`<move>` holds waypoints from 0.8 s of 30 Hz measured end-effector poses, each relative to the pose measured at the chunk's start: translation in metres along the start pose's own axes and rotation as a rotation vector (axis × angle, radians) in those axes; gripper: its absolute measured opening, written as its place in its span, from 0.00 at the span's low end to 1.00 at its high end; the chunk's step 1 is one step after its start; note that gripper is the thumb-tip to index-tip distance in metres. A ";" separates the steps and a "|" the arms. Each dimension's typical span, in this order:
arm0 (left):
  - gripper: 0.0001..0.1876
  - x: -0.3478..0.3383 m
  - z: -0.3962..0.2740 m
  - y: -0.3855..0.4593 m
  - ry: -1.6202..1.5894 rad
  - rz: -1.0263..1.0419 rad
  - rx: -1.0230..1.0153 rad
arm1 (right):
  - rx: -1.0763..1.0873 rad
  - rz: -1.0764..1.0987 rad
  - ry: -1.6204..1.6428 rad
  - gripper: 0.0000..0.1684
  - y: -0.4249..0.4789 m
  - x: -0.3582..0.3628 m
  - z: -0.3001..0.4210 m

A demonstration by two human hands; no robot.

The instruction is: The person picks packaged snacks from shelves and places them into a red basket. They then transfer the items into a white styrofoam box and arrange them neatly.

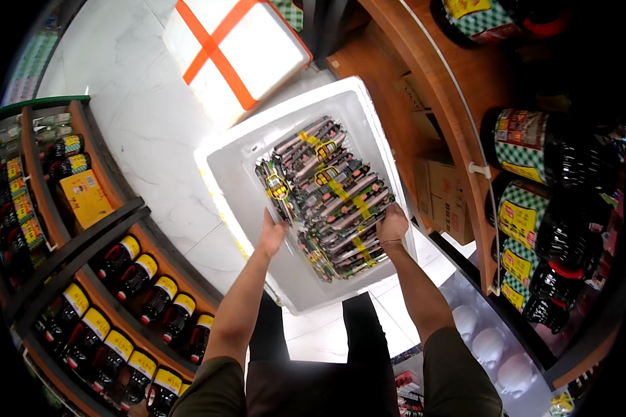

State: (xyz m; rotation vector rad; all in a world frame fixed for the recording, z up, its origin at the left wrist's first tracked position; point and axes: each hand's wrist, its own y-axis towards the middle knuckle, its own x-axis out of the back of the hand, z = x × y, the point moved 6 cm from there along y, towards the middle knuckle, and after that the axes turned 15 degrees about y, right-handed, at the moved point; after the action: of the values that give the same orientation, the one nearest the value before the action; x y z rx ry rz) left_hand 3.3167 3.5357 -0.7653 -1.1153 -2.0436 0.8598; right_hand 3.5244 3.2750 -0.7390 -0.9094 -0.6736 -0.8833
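Note:
A white foam box (pixel 308 99) stands uncovered before me, its inside seen from above. In it lie several dark plastic packs of long, slim goods (pixel 339 182), bundled with yellow tape; what they contain I cannot tell. My left hand (pixel 273 235) reaches inside at the left of the pile, thumb raised, fingers against the lower end of an edge bundle (pixel 277 187). At the right side, my right hand (pixel 393 225) curls around the ends of the packs, with a thin band on the wrist. Fingertips of both hands are partly hidden by the packs.
A closed foam box (pixel 271 49) crossed with orange tape sits beyond the uncovered one. Shelves of dark bottles (pixel 154 299) flank me on the left, and larger bottles (pixel 521 140) stand on a wooden shelf (pixel 448 94) at right. Cardboard cartons (pixel 446 193) sit beneath it.

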 end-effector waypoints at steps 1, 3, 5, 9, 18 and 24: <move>0.33 -0.005 0.009 0.010 -0.035 0.015 0.023 | -0.025 -0.002 -0.040 0.12 0.000 -0.003 -0.002; 0.33 -0.005 0.041 0.040 -0.040 0.041 0.068 | -0.004 -0.065 -0.043 0.12 -0.002 -0.010 0.000; 0.33 -0.013 0.061 0.063 -0.075 0.050 0.089 | -0.048 -0.095 -0.051 0.11 -0.001 -0.025 -0.010; 0.33 -0.033 0.071 0.088 -0.183 0.046 0.080 | -0.186 -0.074 -0.076 0.13 0.001 -0.054 -0.037; 0.18 -0.068 0.143 0.123 0.164 0.037 0.202 | -0.168 -0.070 -0.140 0.15 0.017 -0.077 -0.050; 0.11 -0.081 0.146 0.111 -0.118 0.067 0.262 | -0.182 -0.141 0.008 0.39 -0.004 -0.060 -0.036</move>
State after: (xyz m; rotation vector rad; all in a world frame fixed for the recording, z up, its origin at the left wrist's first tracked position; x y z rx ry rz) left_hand 3.2867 3.4776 -0.9547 -1.0126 -1.9262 1.2145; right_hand 3.4965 3.2634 -0.8027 -1.0291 -0.6634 -1.0867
